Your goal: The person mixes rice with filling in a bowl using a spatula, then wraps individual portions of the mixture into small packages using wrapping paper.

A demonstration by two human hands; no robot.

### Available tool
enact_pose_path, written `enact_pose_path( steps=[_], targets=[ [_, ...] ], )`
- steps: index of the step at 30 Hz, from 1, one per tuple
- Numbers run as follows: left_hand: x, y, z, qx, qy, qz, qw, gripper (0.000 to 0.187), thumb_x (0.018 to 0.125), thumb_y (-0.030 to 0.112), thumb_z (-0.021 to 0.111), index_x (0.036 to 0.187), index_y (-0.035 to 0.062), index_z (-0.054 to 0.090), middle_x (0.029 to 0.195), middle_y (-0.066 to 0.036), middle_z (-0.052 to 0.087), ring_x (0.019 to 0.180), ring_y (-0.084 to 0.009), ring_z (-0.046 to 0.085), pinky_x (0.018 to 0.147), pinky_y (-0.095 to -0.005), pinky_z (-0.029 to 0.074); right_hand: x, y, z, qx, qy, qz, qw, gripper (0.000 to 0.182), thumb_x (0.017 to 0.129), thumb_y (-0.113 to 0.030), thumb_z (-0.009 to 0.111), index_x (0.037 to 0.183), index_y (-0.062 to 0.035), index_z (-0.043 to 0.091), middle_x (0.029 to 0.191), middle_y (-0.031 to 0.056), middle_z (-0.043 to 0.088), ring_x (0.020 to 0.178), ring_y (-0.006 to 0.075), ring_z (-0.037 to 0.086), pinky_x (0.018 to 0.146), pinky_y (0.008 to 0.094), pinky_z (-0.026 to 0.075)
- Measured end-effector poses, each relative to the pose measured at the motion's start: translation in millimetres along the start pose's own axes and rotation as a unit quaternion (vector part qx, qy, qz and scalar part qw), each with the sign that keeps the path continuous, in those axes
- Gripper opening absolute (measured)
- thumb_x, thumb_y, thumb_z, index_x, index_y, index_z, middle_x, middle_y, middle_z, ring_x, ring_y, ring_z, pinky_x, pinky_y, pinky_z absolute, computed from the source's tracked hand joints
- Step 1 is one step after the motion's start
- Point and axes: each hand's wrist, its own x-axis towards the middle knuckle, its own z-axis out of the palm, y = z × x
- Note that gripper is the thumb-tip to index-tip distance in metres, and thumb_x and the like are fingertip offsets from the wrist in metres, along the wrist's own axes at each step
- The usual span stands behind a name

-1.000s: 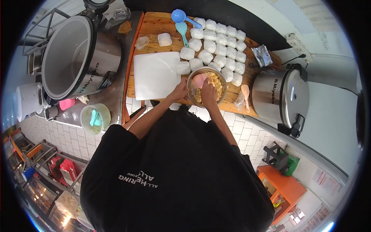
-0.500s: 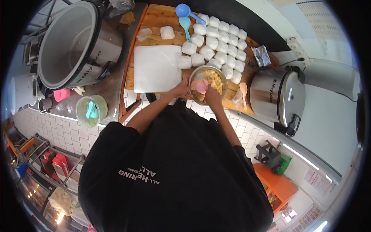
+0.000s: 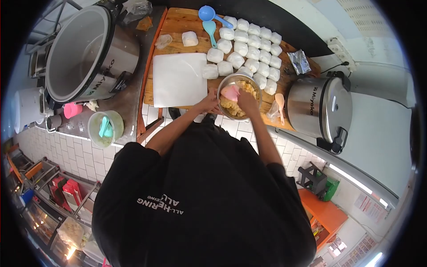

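A metal bowl (image 3: 227, 83) holding yellowish chunky food (image 3: 232, 108) stands at the front edge of the wooden table. My left hand (image 3: 209, 103) grips its left rim, fingers closed against the side. Over the bowl, my right hand (image 3: 247, 103) is closed around the handle of a pink rice paddle (image 3: 230, 92); the handle is mostly hidden under the fingers. The paddle's blade lies in the food towards the left wall. Left of the bowl is a stack of white paper sheets (image 3: 180, 81). Many white wrapped packets (image 3: 252, 53) sit in rows behind it.
Blue ladle (image 3: 207, 14) and turquoise paddle (image 3: 210, 29) lie at the back. A peach spoon (image 3: 279, 101) is right of the bowl, beside a lidded Miyako cooker (image 3: 311, 107). On the left counter stand a large open cooker (image 3: 113, 60) and a tub (image 3: 94, 127) with turquoise utensils.
The pink paddle's blade has shifted slightly within the bowl, and my right hand has moved a little right. My left hand keeps its place on the rim. The view has shifted slightly.
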Motion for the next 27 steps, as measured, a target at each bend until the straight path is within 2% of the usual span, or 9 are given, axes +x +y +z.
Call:
enact_pose_path(
  steps=[2,5,14,15,19,22,24,25,27],
  targets=[
    [3,-2,0,-0.01,-0.006,0.0,1.0,0.043,0.097,0.004,0.036,0.128,0.0113,0.009,0.124,-0.024,0.044,0.078,-0.0354,0.068,0.063,-0.0385,0.062,6,15,-26,0.022,-0.063,-0.085,0.994,0.032,0.089,-0.02,0.048,0.111,0.0003,0.057,0.085,0.0238,0.065,0.081,0.042,0.063,0.072,0.0499,0.05],
    [1,-4,0,-0.021,-0.011,-0.005,1.0,0.043,0.097,0.004,0.036,0.129,0.0117,0.008,0.125,-0.025,0.042,0.078,-0.0349,0.068,0.064,-0.0387,0.062,-5,7,-47,0.014,-0.055,0.029,0.998,0.029,0.088,-0.023,0.05,0.094,0.0014,0.063,0.09,0.025,0.065,0.088,0.0422,0.062,0.078,0.0503,0.048],
    [3,-12,2,-0.017,-0.011,-0.022,1.0,0.049,0.098,0.005,0.034,0.133,0.0132,0.0,0.125,-0.027,0.042,0.082,-0.0321,0.068,0.068,-0.0379,0.062,-16,-7,51,0.128,-0.159,0.157,0.966,0.025,0.08,-0.013,0.053,0.093,0.0046,0.064,0.088,0.0291,0.064,0.087,0.0418,0.065,0.076,0.0475,0.052],
    [4,-12,2,-0.01,-0.013,-0.017,1.0,0.049,0.098,0.005,0.034,0.132,0.0121,-0.001,0.123,-0.027,0.044,0.081,-0.032,0.068,0.067,-0.038,0.062,-14,-6,56,0.026,-0.156,0.039,0.987,0.024,0.079,-0.013,0.052,0.09,0.0047,0.064,0.084,0.0289,0.064,0.084,0.0425,0.065,0.074,0.0474,0.052],
    [4,-11,0,0.02,-0.029,-0.031,0.999,0.047,0.098,0.005,0.034,0.131,0.0086,0.001,0.117,-0.027,0.048,0.08,-0.0318,0.068,0.065,-0.0384,0.062,0,22,78,-0.04,-0.159,-0.048,0.985,0.02,0.08,-0.008,0.051,0.083,0.006,0.065,0.072,0.0246,0.063,0.055,0.0355,0.063,0.05,0.0415,0.051],
    [-4,-6,8,0.002,-0.015,-0.002,1.0,0.043,0.097,0.004,0.035,0.128,0.0053,0.006,0.111,-0.026,0.051,0.078,-0.0322,0.068,0.063,-0.0389,0.062,3,84,91,0.232,-0.225,-0.128,0.937,0.02,0.086,-0.014,0.052,0.093,0.0026,0.06,0.065,0.0136,0.057,0.047,0.0254,0.056,0.041,0.0354,0.045],
    [-3,-5,11,0.007,0.021,-0.01,1.0,0.038,0.097,0.004,0.035,0.126,0.0044,0.011,0.111,-0.026,0.051,0.078,-0.033,0.068,0.063,-0.0395,0.062,-12,57,19,0.567,-0.298,0.281,0.715,0.025,0.084,-0.013,0.05,0.1,0.0047,0.059,0.073,0.023,0.064,0.061,0.0353,0.064,0.052,0.0419,0.049],
    [-1,-5,9,0.005,0.025,-0.009,1.0,0.038,0.097,0.004,0.035,0.126,0.0044,0.011,0.111,-0.026,0.051,0.078,-0.033,0.068,0.063,-0.0395,0.062,-11,54,14,0.564,-0.301,0.278,0.716,0.025,0.084,-0.013,0.05,0.1,0.0047,0.059,0.073,0.023,0.064,0.061,0.0353,0.064,0.052,0.0419,0.049],
    [1,-9,9,0.002,0.019,-0.009,1.0,0.032,0.096,0.004,0.031,0.122,0.0087,0.012,0.11,-0.028,0.05,0.073,-0.0331,0.069,0.059,-0.0363,0.062,-14,53,9,0.431,-0.203,0.225,0.85,0.024,0.093,-0.019,0.047,0.113,-0.0042,0.049,0.068,0.016,0.056,0.049,0.0265,0.057,0.043,0.037,0.046]
  ],
)
